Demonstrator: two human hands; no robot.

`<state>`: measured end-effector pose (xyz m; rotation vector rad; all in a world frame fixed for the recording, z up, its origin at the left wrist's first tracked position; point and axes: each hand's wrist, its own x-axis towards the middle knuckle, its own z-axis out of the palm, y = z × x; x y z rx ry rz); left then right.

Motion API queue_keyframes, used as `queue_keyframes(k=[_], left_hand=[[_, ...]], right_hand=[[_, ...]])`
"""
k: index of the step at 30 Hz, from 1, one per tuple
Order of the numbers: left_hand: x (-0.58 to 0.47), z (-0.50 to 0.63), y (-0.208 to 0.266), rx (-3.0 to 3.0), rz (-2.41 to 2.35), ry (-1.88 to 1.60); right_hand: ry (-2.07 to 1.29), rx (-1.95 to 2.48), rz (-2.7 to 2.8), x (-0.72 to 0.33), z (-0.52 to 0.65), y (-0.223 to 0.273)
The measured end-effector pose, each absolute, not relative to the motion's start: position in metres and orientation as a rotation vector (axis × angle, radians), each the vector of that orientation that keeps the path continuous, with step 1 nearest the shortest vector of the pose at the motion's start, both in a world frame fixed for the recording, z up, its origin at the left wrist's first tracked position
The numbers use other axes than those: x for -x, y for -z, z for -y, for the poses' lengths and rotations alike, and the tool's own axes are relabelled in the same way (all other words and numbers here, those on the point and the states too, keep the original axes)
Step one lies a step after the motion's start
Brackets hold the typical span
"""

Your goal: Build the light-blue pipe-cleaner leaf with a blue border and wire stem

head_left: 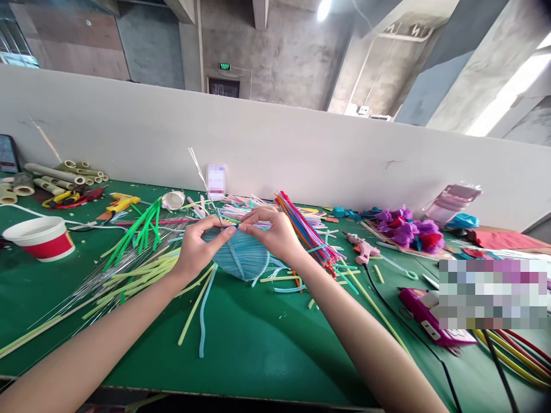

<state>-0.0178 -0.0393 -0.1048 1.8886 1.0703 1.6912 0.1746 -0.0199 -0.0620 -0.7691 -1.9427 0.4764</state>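
Observation:
A light-blue leaf shape (243,258) made of rows of fuzzy pipe cleaners hangs between my hands over the table, with a rib down its middle. Thumb and forefinger of my left hand (198,245) pinch its upper end, where a bundle of thin white-tipped wires (198,166) sticks up. My right hand (273,232) pinches the same upper edge from the other side, fingertips close to the left thumb. The exact bit under the fingertips is mostly covered. Just behind my right hand lies a bundle of multicoloured pipe cleaners (307,235).
Loose yellow-green pipe cleaners (142,275) and wires spread at left, near a paper cup (43,238) and a yellow glue gun (123,203). Rightward are a pink glue gun (364,249) with a cord, purple flowers (404,229) and a magenta power strip (434,318). A white partition (301,149) stands behind.

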Motion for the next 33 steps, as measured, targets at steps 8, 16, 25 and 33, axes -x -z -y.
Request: queue_keyframes(k=[8, 16, 25, 33], left_hand=[[0.02, 0.036, 0.108, -1.828, -1.078, -1.709], [0.021, 0.033, 0.111, -1.764, -1.119, -1.71], [0.023, 0.029, 0.114, -1.745, -1.126, -1.7], [0.023, 0.027, 0.114, -1.681, -1.096, -1.699]], right_hand=[[-0.663, 0.813, 1.893, -0.178, 0.018, 0.059], [-0.792, 0.867, 1.877, -0.184, 0.014, 0.059], [-0.845, 0.86, 1.795, -0.179, 0.012, 0.066], [-1.091, 0.919, 1.569, -0.174, 0.015, 0.072]])
